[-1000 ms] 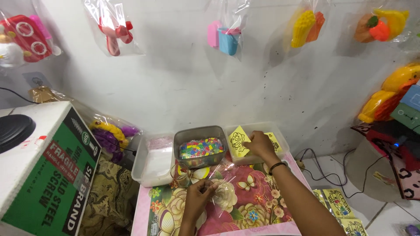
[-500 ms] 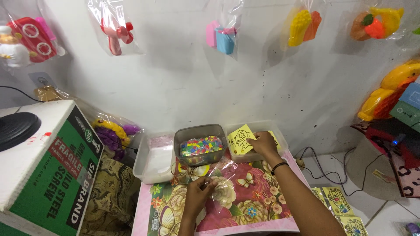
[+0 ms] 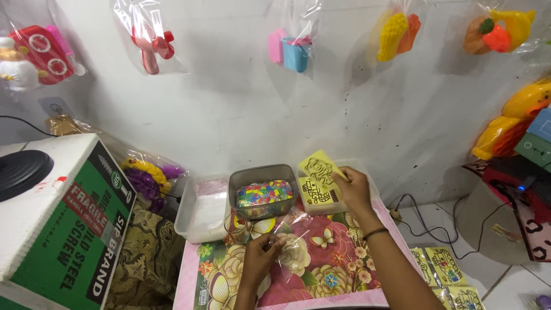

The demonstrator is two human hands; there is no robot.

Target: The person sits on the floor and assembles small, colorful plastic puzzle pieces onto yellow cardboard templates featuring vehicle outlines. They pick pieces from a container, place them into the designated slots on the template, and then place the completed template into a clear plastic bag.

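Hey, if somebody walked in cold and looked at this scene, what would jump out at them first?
Probably the right hand lifting a yellow picture card out of the clear tub at the back of the floral table, while the left hand pinches a clear plastic bag. Next to that tub sits a grey container of multicoloured pieces, and bagged bright toys hang along the white wall above.

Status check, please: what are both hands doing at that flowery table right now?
Right hand lifting yellow card from clear tub. Left hand pinching clear plastic bag. Nothing blocking.
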